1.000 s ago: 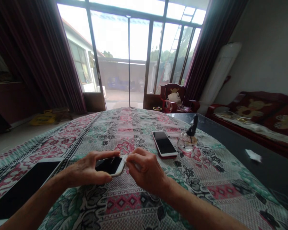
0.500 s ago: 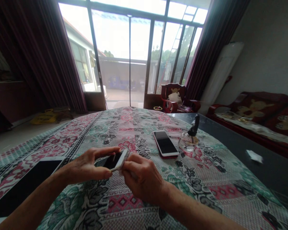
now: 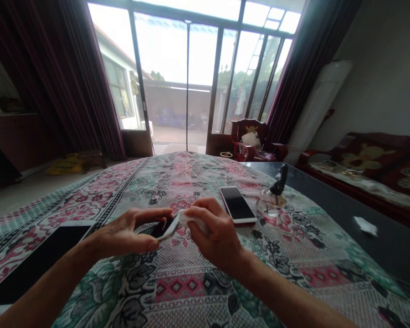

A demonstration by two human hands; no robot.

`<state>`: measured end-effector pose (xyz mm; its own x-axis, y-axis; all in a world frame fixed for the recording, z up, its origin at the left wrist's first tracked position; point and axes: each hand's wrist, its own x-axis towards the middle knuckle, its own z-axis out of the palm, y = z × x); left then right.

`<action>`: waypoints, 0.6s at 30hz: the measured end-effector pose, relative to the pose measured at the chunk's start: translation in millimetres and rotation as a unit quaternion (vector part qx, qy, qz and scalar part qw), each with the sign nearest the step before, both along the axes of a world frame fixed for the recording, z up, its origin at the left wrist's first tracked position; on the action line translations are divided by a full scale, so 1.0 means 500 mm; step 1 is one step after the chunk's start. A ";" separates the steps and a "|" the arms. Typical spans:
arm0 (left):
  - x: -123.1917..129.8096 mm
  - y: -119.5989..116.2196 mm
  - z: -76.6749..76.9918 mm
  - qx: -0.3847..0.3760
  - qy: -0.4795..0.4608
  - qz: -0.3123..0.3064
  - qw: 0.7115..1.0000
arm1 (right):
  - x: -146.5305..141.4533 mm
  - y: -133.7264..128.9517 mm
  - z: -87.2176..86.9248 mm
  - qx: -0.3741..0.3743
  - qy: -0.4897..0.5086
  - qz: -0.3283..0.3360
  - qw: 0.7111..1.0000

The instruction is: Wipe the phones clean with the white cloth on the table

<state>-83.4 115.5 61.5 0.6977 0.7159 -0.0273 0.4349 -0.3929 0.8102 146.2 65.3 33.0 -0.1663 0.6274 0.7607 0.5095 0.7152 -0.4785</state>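
A smartphone with a white frame and dark screen (image 3: 160,227) is gripped by its long edges between the thumb and fingers of my left hand (image 3: 128,232). The phone is tilted, and my left hand covers part of it. My right hand (image 3: 213,230) pinches a white tissue or cloth (image 3: 183,217) against the phone's near right end. Most of the white piece is hidden inside my right fingers. Just beyond my right hand, a second white smartphone (image 3: 238,205) lies screen up on the patterned tablecloth (image 3: 177,282).
A clear spray bottle with a black nozzle (image 3: 275,193) stands right of the second phone. A white tablet (image 3: 37,259) lies at the left under my forearm. A crumpled white tissue (image 3: 365,226) rests on the dark surface (image 3: 331,209) at right. A red wooden chair (image 3: 249,139) stands beyond.
My right hand has moved up and slightly right along the phone's end, with the white piece showing more. The view has shifted slightly left. My left hand keeps its hold.
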 end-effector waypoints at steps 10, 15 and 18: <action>0.007 -0.004 -0.005 -0.015 0.004 0.006 1.000 | -0.017 0.000 -0.011 -0.005 0.036 -0.036 0.999; 0.005 0.003 -0.018 -0.055 -0.050 0.011 0.997 | -0.022 0.000 -0.015 0.007 0.031 -0.011 0.999; 0.002 0.008 -0.026 -0.070 -0.077 0.011 0.994 | -0.019 0.000 -0.013 0.020 0.025 0.026 0.999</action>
